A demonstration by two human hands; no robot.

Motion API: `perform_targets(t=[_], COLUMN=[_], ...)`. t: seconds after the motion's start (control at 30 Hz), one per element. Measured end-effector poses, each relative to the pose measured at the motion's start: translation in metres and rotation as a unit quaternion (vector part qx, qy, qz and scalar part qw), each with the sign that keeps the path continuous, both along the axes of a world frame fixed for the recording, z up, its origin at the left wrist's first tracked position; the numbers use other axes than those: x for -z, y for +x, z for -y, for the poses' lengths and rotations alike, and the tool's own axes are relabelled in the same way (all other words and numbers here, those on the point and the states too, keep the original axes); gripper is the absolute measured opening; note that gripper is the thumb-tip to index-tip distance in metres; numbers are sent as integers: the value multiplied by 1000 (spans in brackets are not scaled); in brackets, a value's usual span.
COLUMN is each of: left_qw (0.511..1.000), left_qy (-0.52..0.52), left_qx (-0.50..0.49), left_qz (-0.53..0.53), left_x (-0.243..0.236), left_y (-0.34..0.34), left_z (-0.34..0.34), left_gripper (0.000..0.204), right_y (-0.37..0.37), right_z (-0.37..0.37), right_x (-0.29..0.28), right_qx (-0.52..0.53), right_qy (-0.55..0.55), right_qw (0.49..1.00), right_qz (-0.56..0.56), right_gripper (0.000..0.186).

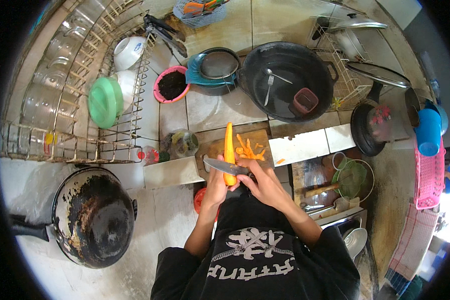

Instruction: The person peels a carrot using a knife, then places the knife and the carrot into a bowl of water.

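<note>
My left hand (216,184) is closed round the lower part of an upright, bright orange carrot (228,142). My right hand (257,178) grips a knife at its dark handle, the steel blade (220,165) lying across the carrot, pointing left. Behind them is a wooden board (215,150) with orange peel shavings (250,150) scattered on it, a few at the white tiled ledge's edge.
Around me are a dark basin (290,55) with cutlery, a pink bowl (156,87) of dark material, a wire rack (105,155) of jars and bowls, a worn pan (92,217) at left, lidded pans (360,135) and a pink basket (430,177) at right.
</note>
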State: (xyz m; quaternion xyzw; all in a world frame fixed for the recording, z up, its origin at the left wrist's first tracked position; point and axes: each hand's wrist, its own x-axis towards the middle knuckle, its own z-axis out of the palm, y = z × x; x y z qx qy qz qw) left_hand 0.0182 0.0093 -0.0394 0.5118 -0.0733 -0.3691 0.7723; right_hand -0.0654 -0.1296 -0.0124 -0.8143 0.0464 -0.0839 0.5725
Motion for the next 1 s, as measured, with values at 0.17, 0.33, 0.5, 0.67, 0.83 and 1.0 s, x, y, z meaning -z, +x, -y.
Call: perform_targets(t=[0.17, 0.33, 0.5, 0.67, 0.83, 1.0], left_qw=[993, 966, 953, 965, 972, 983], left_qy=[102, 231, 263, 232, 206, 149], left_qx=[53, 99, 103, 71, 106, 109], left_qz=[5, 55, 109, 97, 44, -7], left_x=[22, 51, 95, 94, 91, 83], left_y=[23, 43, 58, 59, 60, 58], left_z=[-6, 3, -2, -1, -4, -13], left_gripper=[47, 53, 58, 46, 38, 33], right_y=[13, 24, 17, 15, 16, 22], right_z=[-5, -6, -14, -24, -24, -22], right_x=[26, 46, 64, 71, 69, 70], right_qx=[84, 152, 203, 222, 227, 213], right_qy=[7, 9, -17, -39, -20, -1], right_qw=[996, 986, 974, 972, 970, 973], right_qz=[-14, -71, -99, -67, -82, -89], right_gripper=[24, 25, 28, 28, 33, 31])
